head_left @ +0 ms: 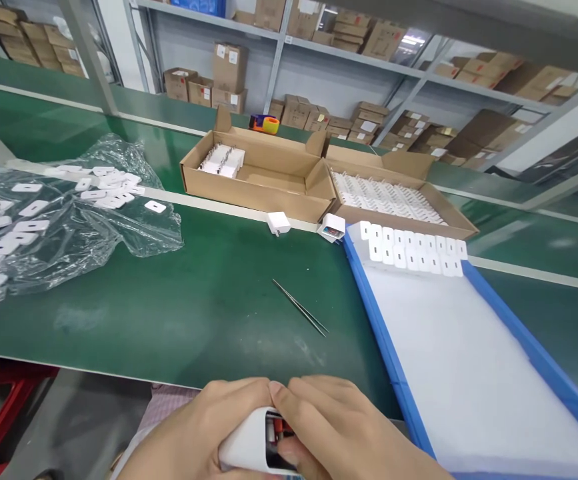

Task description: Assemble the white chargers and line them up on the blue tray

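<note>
At the table's near edge, my left hand (193, 427) is wrapped round a white charger housing (243, 441). Its open end faces right, and red and dark parts show inside. My right hand (353, 430) is closed at that open end, a fingertip pressed against the inner parts; its fingers partly cover the opening. Beyond both hands, metal tweezers (301, 309) lie on the green table (209, 300). Farther back are a white charger (279, 223) with its pins down and another housing (333, 228) whose open side shows parts inside.
White end covers (111, 187) lie in clear plastic (143, 233) at the left. A blue-edged tray (383, 340) at the right holds rows of white chargers (411, 248). Behind stand a partly filled carton (259, 195) and a fuller carton (409, 219). An orange-yellow tape roll (265, 124) sits farther back.
</note>
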